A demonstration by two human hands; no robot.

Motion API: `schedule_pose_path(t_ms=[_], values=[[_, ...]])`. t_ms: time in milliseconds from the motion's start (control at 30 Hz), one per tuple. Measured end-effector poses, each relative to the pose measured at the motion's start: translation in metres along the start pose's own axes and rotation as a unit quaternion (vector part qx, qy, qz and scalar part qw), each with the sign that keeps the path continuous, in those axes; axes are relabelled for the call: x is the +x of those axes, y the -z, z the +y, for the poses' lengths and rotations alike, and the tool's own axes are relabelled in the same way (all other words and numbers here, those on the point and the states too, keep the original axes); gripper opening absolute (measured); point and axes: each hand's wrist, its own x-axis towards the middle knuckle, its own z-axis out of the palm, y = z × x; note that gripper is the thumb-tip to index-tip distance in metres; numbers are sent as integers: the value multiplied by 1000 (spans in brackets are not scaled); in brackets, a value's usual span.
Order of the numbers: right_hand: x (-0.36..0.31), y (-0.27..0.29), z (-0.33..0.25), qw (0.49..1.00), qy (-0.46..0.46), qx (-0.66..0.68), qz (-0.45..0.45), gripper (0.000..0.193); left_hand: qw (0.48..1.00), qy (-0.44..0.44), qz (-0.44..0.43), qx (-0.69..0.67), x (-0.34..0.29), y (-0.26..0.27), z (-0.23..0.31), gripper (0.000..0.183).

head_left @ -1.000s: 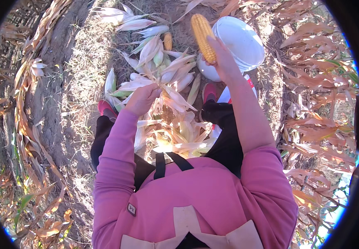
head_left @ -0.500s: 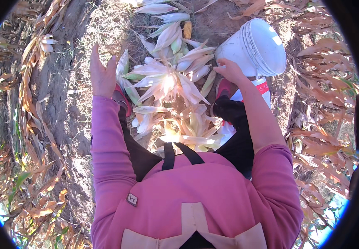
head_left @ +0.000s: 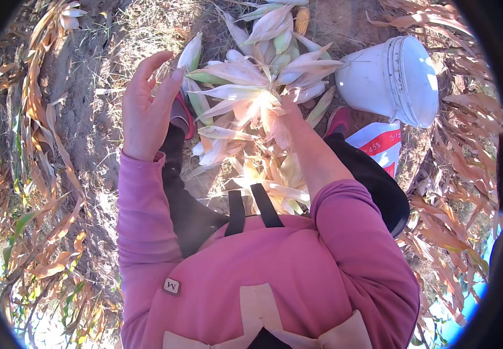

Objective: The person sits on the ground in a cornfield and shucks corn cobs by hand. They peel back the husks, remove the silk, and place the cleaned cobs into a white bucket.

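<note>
A pile of pale corn husks and ears [head_left: 234, 74] lies on the ground between my feet. My right hand [head_left: 289, 119] reaches into its sunlit middle, where loose husk leaves [head_left: 257, 110] cover the fingers, so any grip there is hidden. To the left of the pile, my left hand [head_left: 148, 107] is raised with thumb and fingers apart and nothing in it. The nearest ear to it is a greenish husked one [head_left: 190, 53]. One bare yellow corn cob [head_left: 302, 21] shows at the far end of the pile.
A white bucket [head_left: 364, 78] lies tipped on its side at the right, its mouth facing right. Beside my right leg is a red-and-white bag [head_left: 379, 142]. Dry corn stalks and leaves [head_left: 48, 139] line the left side, with more dry leaves [head_left: 460, 157] on the right.
My right hand has moved left from beside the bucket into the husk pile. The left hand remains open and has turned slightly toward the pile. The whole view has shifted.
</note>
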Motion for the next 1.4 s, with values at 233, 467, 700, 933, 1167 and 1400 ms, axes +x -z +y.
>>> schedule_pose_path(t_ms=[233, 467, 700, 933, 1167, 1400], values=[[-175, -48, 62, 793, 27, -331, -510, 30, 998, -3, -49, -41, -12, 9, -7, 30], [-239, -50, 61, 733, 79, -372, -564, 32, 995, 17, -70, -76, -22, 4, -3, 30], [-130, 10, -55, 778, 89, -338, -522, 40, 994, 26, -75, -69, -28, 8, -5, 30], [-72, -82, -93, 930, 245, -135, -239, 22, 996, 31, -66, -58, -32, 22, -11, 33], [-70, -157, -81, 938, 258, -173, -154, 21, 994, 52, -78, -59, -34, 32, -16, 49], [-56, -153, -98, 918, 211, -214, -259, 32, 990, 51, -90, -92, -32, 41, -16, 48]])
